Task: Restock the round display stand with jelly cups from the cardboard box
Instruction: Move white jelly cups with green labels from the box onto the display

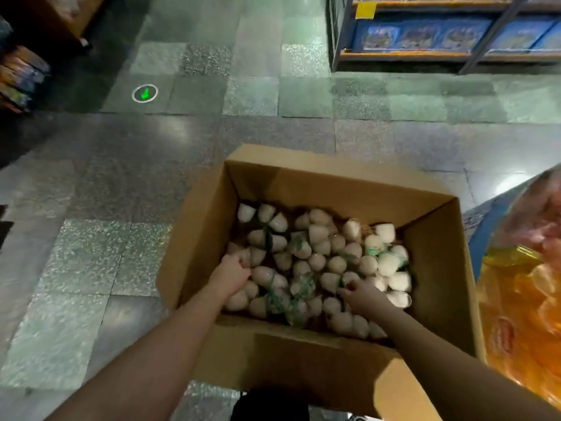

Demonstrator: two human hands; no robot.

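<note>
Now we are picking: left hand (232, 273) and right hand (362, 294) each grip jelly cups (318, 235) in the cardboard box (334, 183); next we must lift them toward the stand.

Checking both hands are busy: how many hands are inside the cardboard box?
2: left hand at the box's left side, right hand right of centre, both among jelly cups.

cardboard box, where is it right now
In the head view the cardboard box sits open on the tiled floor, lower centre, with both hands inside among the jelly cups and orange packaged goods just right of it.
</note>
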